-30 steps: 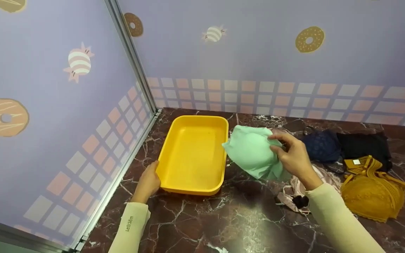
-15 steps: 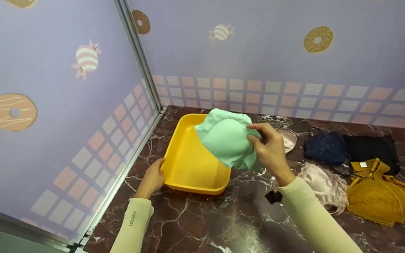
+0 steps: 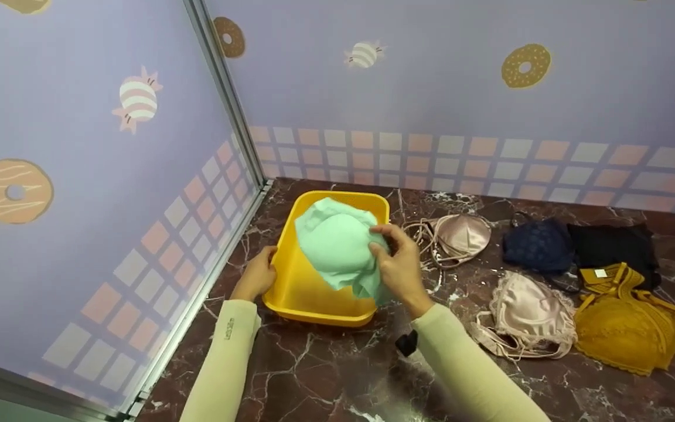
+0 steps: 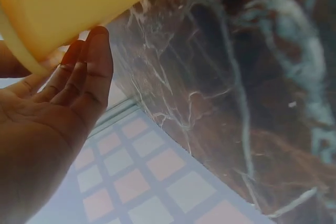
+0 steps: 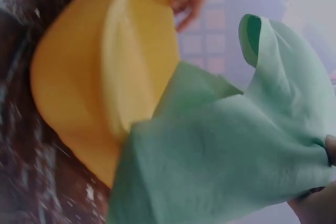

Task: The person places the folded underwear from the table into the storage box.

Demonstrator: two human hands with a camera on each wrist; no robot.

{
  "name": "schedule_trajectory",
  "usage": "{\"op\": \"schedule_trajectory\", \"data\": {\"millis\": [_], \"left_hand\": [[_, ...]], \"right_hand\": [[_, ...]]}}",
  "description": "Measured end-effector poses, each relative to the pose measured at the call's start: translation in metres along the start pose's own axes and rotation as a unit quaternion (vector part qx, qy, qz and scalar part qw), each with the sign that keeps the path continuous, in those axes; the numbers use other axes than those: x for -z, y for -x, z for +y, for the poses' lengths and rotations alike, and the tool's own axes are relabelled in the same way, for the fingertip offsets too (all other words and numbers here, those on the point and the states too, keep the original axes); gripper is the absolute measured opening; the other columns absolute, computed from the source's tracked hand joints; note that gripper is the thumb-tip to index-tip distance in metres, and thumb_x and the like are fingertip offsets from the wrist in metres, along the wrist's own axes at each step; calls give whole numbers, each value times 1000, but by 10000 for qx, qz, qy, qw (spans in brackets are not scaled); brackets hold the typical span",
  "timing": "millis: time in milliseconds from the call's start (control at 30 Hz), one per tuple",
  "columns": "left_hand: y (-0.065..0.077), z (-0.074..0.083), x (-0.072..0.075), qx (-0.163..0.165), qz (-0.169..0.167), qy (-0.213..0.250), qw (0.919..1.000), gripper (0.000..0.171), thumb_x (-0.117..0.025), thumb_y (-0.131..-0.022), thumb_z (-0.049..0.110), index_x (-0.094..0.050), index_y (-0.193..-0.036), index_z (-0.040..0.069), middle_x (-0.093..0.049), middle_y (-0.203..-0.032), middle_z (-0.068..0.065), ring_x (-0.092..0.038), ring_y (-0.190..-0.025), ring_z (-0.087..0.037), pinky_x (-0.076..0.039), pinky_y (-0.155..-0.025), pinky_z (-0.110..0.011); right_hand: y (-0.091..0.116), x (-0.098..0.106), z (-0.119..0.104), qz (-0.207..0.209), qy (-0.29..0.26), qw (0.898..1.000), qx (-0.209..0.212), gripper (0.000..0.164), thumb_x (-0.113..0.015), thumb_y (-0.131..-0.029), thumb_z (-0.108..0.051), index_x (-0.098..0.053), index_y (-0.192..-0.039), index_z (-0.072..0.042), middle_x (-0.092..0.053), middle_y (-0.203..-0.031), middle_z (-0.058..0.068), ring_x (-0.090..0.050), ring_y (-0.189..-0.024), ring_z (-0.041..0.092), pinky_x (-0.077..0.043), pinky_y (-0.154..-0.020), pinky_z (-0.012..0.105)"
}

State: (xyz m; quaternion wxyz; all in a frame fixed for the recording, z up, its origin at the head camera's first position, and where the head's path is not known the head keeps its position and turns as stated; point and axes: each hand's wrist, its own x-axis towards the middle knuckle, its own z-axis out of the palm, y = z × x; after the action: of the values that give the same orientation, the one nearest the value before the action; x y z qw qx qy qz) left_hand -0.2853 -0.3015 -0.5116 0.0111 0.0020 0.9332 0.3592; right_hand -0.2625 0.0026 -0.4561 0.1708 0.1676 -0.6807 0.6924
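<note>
My right hand (image 3: 399, 266) pinches a folded mint-green bra (image 3: 334, 243) at its right edge, thumb against fingers. The bra, one rounded cup facing up, hangs over the yellow tray (image 3: 290, 290) and hides much of its inside. In the right wrist view, the green fabric (image 5: 220, 156) droops in front of the tray's rim (image 5: 113, 61). My left hand (image 3: 257, 274) holds the tray by its left rim. From the left wrist view, the fingers (image 4: 97, 66) lie under the outer side of the tray wall (image 4: 79, 3), with the thumb across the rim.
Right of the tray lie a shiny pink bra (image 3: 463, 234), a navy bra (image 3: 537, 246), black folded fabric (image 3: 613, 249), a pale pink lace-edged bra (image 3: 531, 313) and a mustard bra (image 3: 630, 328). Printed walls (image 3: 431, 99) border the dark marble surface (image 3: 314, 375).
My right hand has carried the mint-green bra leftward from beside the tray to over it, lowering slightly in the last half second. The left hand has stayed on the tray's rim.
</note>
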Motion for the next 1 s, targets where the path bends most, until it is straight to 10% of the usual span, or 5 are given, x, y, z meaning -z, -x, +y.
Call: {"op": "schedule_trajectory", "data": {"millis": [367,767,1000], "left_hand": [[-21,-15,18,-587,-1011,363,9925,55,-46,-89,-8,-30,-143,-8,-45,-131,-29,-44,-119,-41,-38,-96,-49],[-26,-15,21,-284,-1060,628,9920,52,-45,-91,-4,-32,-142,-6,-47,-126,-30,-50,-111,-41,-44,-90,-48],[-31,-10,20,-176,-966,471,9941,52,-48,-91,-3,-35,-142,-3,-47,-124,-26,-51,-110,-38,-46,-86,-46]], "right_hand": [[27,-20,44,-1394,1056,9827,-611,27,-62,-82,10,-67,-104,-6,-63,-102,5,-58,-94,20,-47,-82,35],[27,-15,59,-2032,1923,9518,-1256,32,-57,-84,11,-69,-109,-6,-64,-107,10,-58,-90,22,-48,-73,34],[23,-20,46,-2844,2441,9171,-1360,38,-48,-83,13,-71,-109,-2,-62,-118,15,-57,-85,24,-46,-63,29]]}}
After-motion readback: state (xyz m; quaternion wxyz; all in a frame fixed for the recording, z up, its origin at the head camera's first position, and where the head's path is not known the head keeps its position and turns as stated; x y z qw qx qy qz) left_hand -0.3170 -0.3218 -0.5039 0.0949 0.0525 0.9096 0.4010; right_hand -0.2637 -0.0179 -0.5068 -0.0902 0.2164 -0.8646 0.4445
